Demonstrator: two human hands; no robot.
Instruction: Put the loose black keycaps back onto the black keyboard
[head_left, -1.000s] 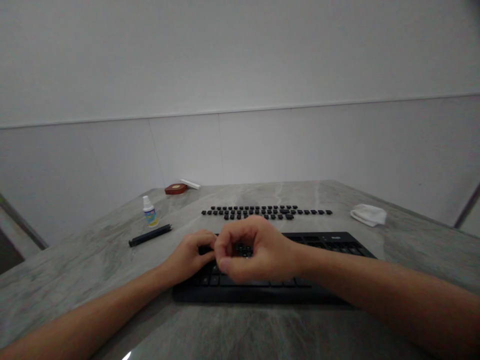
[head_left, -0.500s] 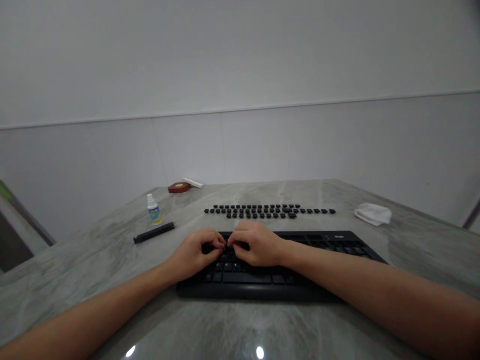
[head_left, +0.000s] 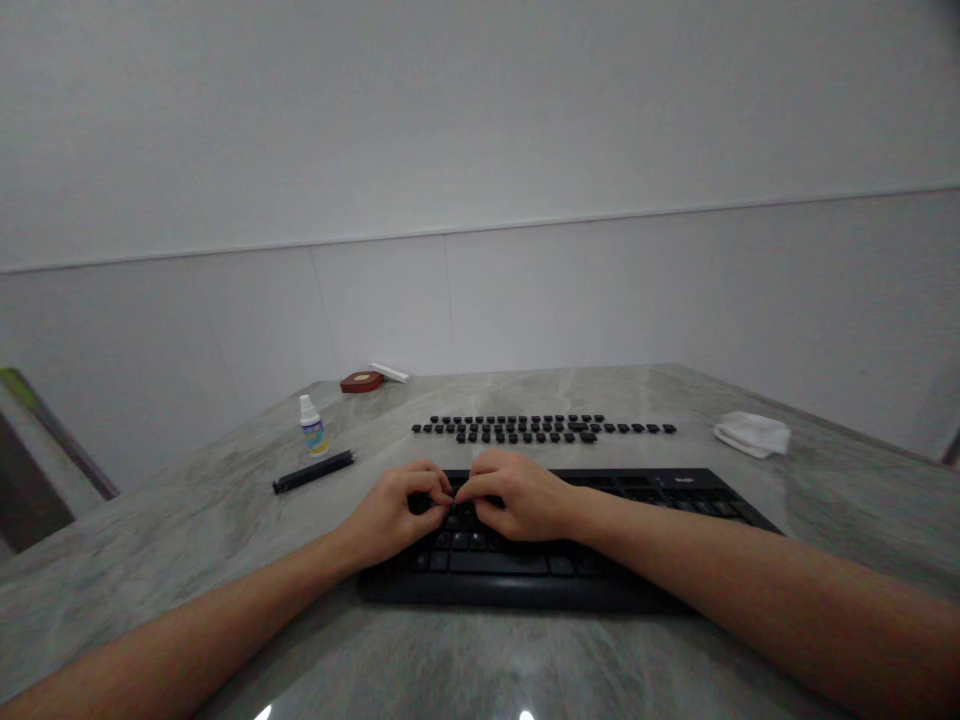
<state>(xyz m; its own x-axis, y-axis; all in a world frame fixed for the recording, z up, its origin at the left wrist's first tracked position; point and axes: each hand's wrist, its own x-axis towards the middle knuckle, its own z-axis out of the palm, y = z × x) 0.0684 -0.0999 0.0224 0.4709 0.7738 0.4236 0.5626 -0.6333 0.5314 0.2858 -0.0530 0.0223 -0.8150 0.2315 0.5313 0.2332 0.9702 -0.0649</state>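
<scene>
A black keyboard [head_left: 517, 592] lies in front of me on the grey marbled table. Over its left part, my left hand [head_left: 409, 505] is closed in a pinch, thumb and index fingertips together at the keys. My right hand [head_left: 517, 495] is curled close beside it, its index fingertip meeting the left fingertips. Whatever is between the fingers is too small to make out. Behind the keyboard, loose black keycaps [head_left: 540, 427] are laid out in three rows. Parts of the keyboard's keys are covered by my hands and right forearm.
A small white spray bottle [head_left: 313, 430] stands at the left, with a black stick-like tool [head_left: 313, 472] lying in front of it. Farther back are a reddish-brown case [head_left: 361, 382] and a white strip [head_left: 390, 372]. A folded white cloth [head_left: 752, 434] lies at the right.
The view has shifted slightly, so everything sits a little lower. My right index finger is straighter and reaches toward the left fingertips. Both hands stay over the same part of the keyboard.
</scene>
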